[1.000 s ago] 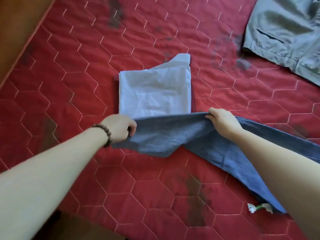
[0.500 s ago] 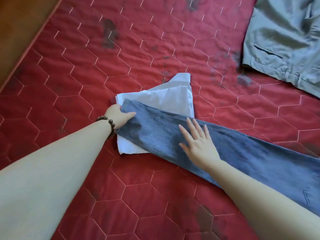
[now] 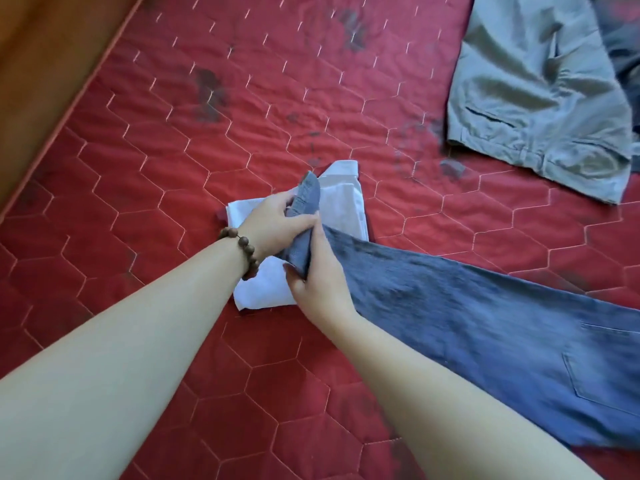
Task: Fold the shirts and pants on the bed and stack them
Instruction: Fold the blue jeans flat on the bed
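Jeans (image 3: 467, 317) leg end gripped by left hand (image 3: 273, 223) and right hand (image 3: 318, 282); best folded back evenly over the folded white shirt (image 3: 343, 206).

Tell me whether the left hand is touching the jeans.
Touching. The head view shows the left hand gripping the bunched end of the blue jeans, fingers curled round the fabric above the folded white shirt.

The folded white cotton shirt (image 3: 341, 206) lies mid-bed on the red quilted mattress (image 3: 173, 168); the blue denim jeans (image 3: 485, 327) overlap it, stretching right; the grey trousers (image 3: 530, 98) lie far right.
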A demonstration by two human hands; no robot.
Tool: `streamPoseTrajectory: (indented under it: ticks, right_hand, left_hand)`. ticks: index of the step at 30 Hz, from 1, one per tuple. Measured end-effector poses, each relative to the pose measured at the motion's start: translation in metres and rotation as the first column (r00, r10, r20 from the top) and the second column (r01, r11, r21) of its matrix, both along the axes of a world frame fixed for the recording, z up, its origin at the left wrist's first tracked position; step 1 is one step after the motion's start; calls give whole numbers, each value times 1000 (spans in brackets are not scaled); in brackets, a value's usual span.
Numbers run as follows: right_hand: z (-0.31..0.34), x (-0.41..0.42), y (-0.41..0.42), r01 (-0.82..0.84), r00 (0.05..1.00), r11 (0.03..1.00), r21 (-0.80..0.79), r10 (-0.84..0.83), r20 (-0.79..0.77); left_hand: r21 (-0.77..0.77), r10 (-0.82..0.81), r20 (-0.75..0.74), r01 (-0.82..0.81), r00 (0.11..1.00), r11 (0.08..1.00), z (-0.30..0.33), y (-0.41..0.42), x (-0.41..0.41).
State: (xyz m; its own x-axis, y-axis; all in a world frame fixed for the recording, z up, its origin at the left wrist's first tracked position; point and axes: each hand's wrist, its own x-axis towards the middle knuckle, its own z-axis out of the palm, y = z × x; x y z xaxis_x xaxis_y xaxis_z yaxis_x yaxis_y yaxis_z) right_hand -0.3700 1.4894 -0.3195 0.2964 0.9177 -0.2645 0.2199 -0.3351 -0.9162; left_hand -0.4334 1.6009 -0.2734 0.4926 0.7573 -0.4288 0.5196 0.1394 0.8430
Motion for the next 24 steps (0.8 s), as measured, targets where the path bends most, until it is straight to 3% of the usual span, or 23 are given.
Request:
streamPoseTrajectory:
  ticks: [2, 5, 7, 9, 12, 16, 19, 22, 24]
  right_hand:
    - [23, 11, 0, 370, 928, 929, 16, -368, -48]
    - [33, 60, -22, 601, 789, 800, 6, -591, -167]
    - [34, 96, -50, 662, 714, 748, -50, -650, -260]
    - [31, 132, -87, 714, 652, 695, -83, -703, -284]
    - [26, 190, -152, 780, 596, 622, -61, -770, -228]
    - [16, 280, -246, 822, 565, 569, -19, -819, -96]
    - [9, 350, -315, 873, 487, 488, -15, -873, -27]
    - [-2, 411, -379, 899, 437, 438, 12, -899, 8]
    - [-20, 438, -418, 908, 417, 416, -53, -908, 24]
  left_hand:
    - [-30, -79, 155, 85, 985, 996, 21, -20, 20]
    - [129, -77, 158, 57, 984, 990, 34, -58, 47]
    - [214, -99, 64, 83, 993, 973, 25, -92, 61]
    - [256, -240, -60, 248, 969, 934, 2, -134, 77]
    - [292, -427, -371, 540, 825, 790, -49, -196, 108]
    - [325, -334, -705, 703, 625, 632, -101, -260, 161]
    - [339, -262, -795, 758, 547, 557, -123, -295, 198]
    - [312, -280, -824, 807, 492, 502, -140, -323, 230]
    - [286, -297, -834, 825, 465, 488, -149, -341, 247]
